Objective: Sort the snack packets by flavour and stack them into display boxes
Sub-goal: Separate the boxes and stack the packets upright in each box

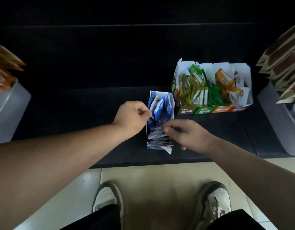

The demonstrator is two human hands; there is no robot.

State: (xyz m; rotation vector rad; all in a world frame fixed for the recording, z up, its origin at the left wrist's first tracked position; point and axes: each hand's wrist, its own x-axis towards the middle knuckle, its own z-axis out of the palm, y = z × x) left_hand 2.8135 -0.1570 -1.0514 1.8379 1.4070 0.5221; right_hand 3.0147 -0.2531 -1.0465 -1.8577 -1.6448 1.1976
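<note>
**Blue box being filled, both hands at it**

Left hand (133, 118): fingers clenched, thumb and forefinger pinching the left edge of an upright blue packet (160, 107). That packet stood with a few others in the far half of the blue display box (154, 147), just right of the left fingertips.

Right hand (188, 133): fingers bent over the near half of the same box, thumb tip touching the flat-lying packets (157, 135) stacked there. Motion blur. Could not tell whether it gripped a packet or only pressed on them.

The box sat on the black shelf (93, 113), between the two hands, open top up.

Beyond the right fingers and further right: a row of four display boxes (204, 111), fronts olive, green, orange and red, touching side by side. They held olive packets (191, 92), green packets (214, 95), orange packets (223, 78) and white-red packets (239, 80), loosely upright, some tilted.

Well left of the left hand, a grey bin (9, 110); well right of the right hand, a second grey bin (276, 123). Both held tan pouches.
</note>
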